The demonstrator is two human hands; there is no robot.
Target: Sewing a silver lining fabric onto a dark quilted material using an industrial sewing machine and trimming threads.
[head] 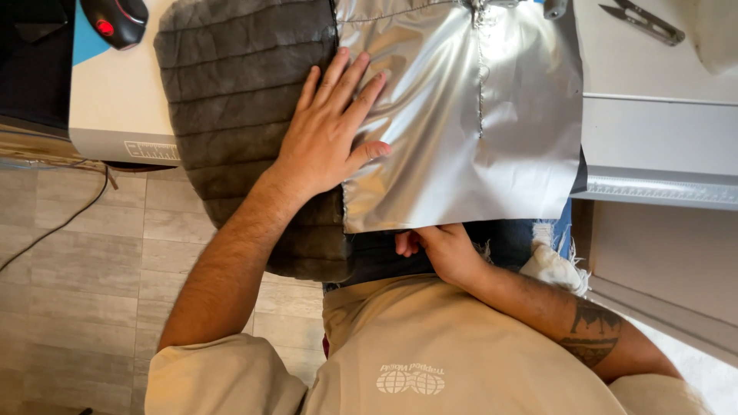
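Note:
My left hand (330, 131) lies flat with fingers spread on a dark grey quilted fabric piece (238, 100), its fingertips and thumb reaching onto the shiny silver fabric (492, 115) joined beside it. A stitched seam runs down the silver piece. Both fabrics hang over the front edge of the white table (115, 100). My right hand (442, 250) sits below the silver fabric's lower edge, fingers curled under it; what it grips is hidden.
A black and red computer mouse (115, 19) rests at the table's far left. Small thread snips (642, 21) lie at the far right. Frayed blue denim (550, 253) shows on my lap. Tiled floor (77, 292) with a cable lies to the left.

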